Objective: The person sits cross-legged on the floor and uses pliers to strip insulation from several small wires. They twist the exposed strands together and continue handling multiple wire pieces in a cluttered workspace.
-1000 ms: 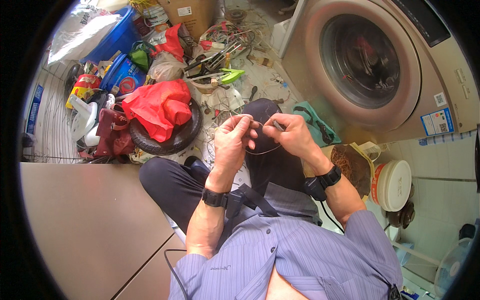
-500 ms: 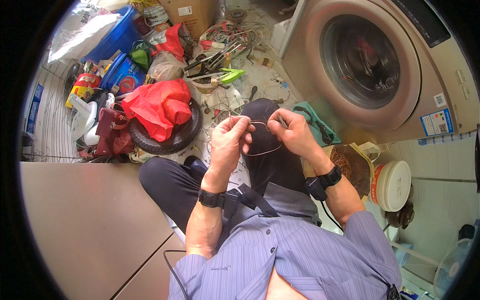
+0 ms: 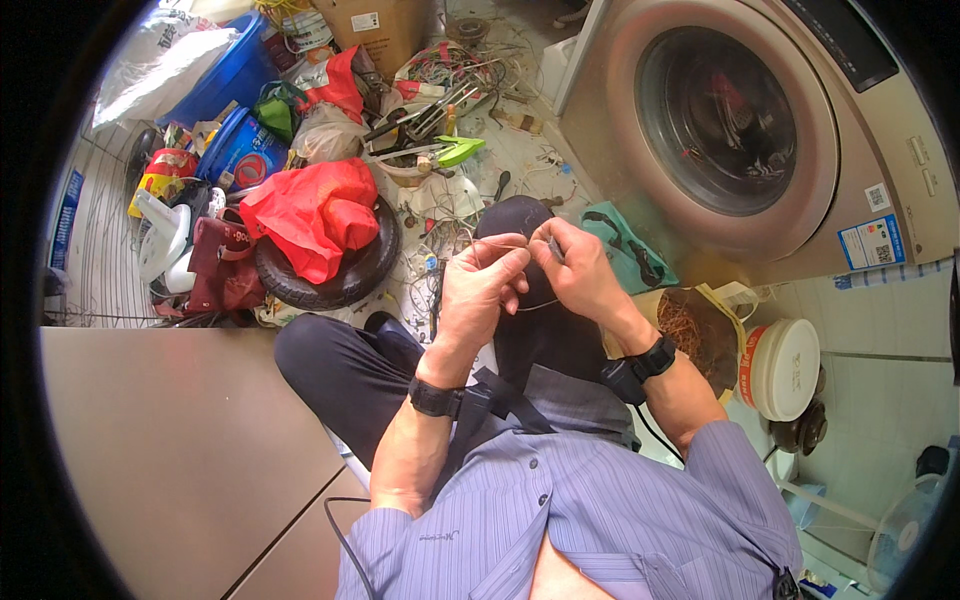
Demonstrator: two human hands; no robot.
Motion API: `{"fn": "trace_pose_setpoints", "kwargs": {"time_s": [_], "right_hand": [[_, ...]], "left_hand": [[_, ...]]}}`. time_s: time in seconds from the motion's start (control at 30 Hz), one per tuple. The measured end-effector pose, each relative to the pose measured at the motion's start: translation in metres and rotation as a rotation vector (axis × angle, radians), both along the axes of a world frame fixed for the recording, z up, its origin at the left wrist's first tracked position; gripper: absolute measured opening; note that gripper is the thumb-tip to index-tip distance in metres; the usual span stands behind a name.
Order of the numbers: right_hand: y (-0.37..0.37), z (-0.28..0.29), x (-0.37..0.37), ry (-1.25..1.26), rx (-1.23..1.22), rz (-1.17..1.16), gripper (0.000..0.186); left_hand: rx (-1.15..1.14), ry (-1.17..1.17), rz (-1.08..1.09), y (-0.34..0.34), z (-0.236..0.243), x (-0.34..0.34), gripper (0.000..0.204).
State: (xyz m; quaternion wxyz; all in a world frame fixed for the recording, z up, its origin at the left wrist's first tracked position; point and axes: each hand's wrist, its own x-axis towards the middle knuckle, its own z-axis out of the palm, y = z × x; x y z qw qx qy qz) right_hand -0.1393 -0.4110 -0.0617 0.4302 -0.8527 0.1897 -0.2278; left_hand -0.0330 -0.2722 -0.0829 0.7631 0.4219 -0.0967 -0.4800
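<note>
My left hand [image 3: 482, 296] and my right hand [image 3: 577, 272] are raised together over my knees, both pinching a thin wire [image 3: 500, 245]. The wire runs between the fingertips and curves in a loop below them. My right hand also grips a small dark tool [image 3: 553, 247] at the wire's end. Each wrist wears a black band. I am seated, with dark trousers [image 3: 340, 365] under the hands.
A front-loading washing machine [image 3: 740, 130] stands at the right. A small tyre [image 3: 330, 275] with a red bag [image 3: 315, 212] lies at the left. Tangled wires and tools [image 3: 440, 110] litter the floor ahead. A white bucket [image 3: 785, 368] and a bag of copper wire [image 3: 695, 335] sit by my right arm.
The hands have drawn closer together, and the wire loop between them has shrunk.
</note>
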Motion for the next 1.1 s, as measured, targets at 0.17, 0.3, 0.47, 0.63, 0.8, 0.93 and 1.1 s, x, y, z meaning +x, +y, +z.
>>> {"fn": "trace_pose_setpoints", "kwargs": {"time_s": [0.17,0.3,0.47,0.63,0.8,0.93,1.1], "right_hand": [[0.002,-0.001,0.002,-0.019,-0.056,-0.020,0.013],[0.002,-0.001,0.003,-0.018,-0.033,-0.033,0.013],[0.003,-0.001,0.003,-0.031,-0.069,-0.042,0.012],[0.006,-0.001,0.004,-0.022,-0.091,-0.054,0.012],[0.005,-0.002,0.004,-0.041,-0.118,-0.052,0.012],[0.006,-0.003,0.002,-0.034,-0.136,-0.039,0.010],[-0.002,-0.005,-0.002,-0.044,-0.015,-0.139,0.011]], "left_hand": [[0.040,0.007,0.072,-0.001,-0.008,-0.004,0.018],[0.027,0.025,0.016,0.000,-0.006,-0.005,0.019],[0.008,0.009,0.008,0.000,-0.002,-0.008,0.018],[0.040,0.043,0.059,-0.003,-0.006,-0.011,0.017],[-0.025,0.076,0.064,-0.004,-0.009,-0.011,0.015],[-0.019,0.063,0.071,-0.004,-0.010,-0.011,0.014],[0.020,0.101,0.092,-0.002,-0.011,-0.007,0.012]]}}
